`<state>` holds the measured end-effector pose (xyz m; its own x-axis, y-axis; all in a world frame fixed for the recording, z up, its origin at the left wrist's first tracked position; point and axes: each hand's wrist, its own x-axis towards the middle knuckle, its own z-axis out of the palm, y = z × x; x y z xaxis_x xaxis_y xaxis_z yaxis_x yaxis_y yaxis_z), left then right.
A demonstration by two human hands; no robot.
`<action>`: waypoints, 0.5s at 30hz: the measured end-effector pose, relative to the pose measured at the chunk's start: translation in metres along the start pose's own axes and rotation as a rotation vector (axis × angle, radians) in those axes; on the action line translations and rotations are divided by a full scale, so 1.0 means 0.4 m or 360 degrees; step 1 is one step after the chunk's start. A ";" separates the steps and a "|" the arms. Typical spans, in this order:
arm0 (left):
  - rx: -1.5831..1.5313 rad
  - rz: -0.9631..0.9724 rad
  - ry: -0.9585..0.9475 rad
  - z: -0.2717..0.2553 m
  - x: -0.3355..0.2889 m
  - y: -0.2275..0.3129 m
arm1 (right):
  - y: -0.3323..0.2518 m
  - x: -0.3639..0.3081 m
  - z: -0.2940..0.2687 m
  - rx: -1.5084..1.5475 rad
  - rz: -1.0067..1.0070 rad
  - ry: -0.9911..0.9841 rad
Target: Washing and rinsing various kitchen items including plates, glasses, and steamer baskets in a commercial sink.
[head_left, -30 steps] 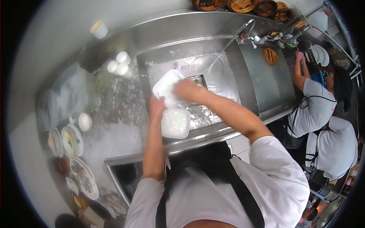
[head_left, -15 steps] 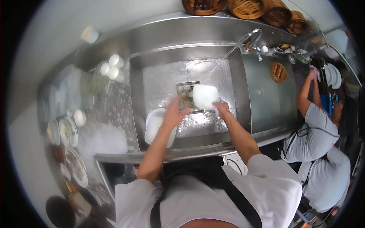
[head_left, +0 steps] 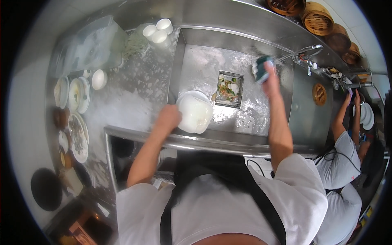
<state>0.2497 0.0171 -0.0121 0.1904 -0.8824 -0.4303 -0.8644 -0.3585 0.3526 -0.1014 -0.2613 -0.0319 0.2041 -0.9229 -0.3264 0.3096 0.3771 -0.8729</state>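
Note:
My left hand (head_left: 169, 117) is closed at the left edge of a white square dish (head_left: 196, 115), its fingertips partly hidden. The dish lies on top of another white dish (head_left: 194, 94) at the sink's near left corner. Over the right part of the sink (head_left: 200, 57), my right hand (head_left: 270, 81) grips a dark green scrub sponge (head_left: 260, 69) with white on its left side. The sponge is close to the water stream falling from the faucet (head_left: 304, 57). Between my hands, the square drain basket (head_left: 229, 90) holds food scraps.
White cups (head_left: 160, 37), a clear plastic bin (head_left: 87, 47) and stacked dirty plates (head_left: 77, 136) stand on the soapy counter at left. A second basin (head_left: 304, 110) holds water and a bamboo steamer lid (head_left: 319, 94). Another person (head_left: 341, 163) works at right.
The white square dish has gone from my right hand to the stack at left. My left hand has closed at its edge. My right hand has moved right and away with the sponge.

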 end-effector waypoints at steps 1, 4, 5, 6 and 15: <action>-0.0019 0.0006 0.0129 -0.048 -0.006 0.058 | 0.081 -0.070 0.053 -0.0309 -0.0061 0.0013; 0.0050 0.0070 0.0258 -0.090 0.002 0.056 | 0.246 -0.300 0.452 -0.1514 -0.0012 0.0157; -0.0576 -0.0027 0.0222 -0.086 0.022 0.072 | 0.278 -0.325 0.511 -0.1628 -0.0043 0.0014; -0.1187 -0.0157 0.0158 -0.084 0.034 0.079 | 0.298 -0.337 0.542 -0.1730 -0.0066 -0.0152; -0.2040 -0.0109 -0.0370 0.064 0.219 -0.041 | 0.122 -0.238 0.489 -0.1847 -0.0098 -0.0856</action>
<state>0.2687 -0.0465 -0.0767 0.0202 -0.8242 -0.5659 0.2244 -0.5478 0.8059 0.0759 -0.1400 0.0276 0.6505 -0.6868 -0.3243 -0.6006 -0.2037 -0.7731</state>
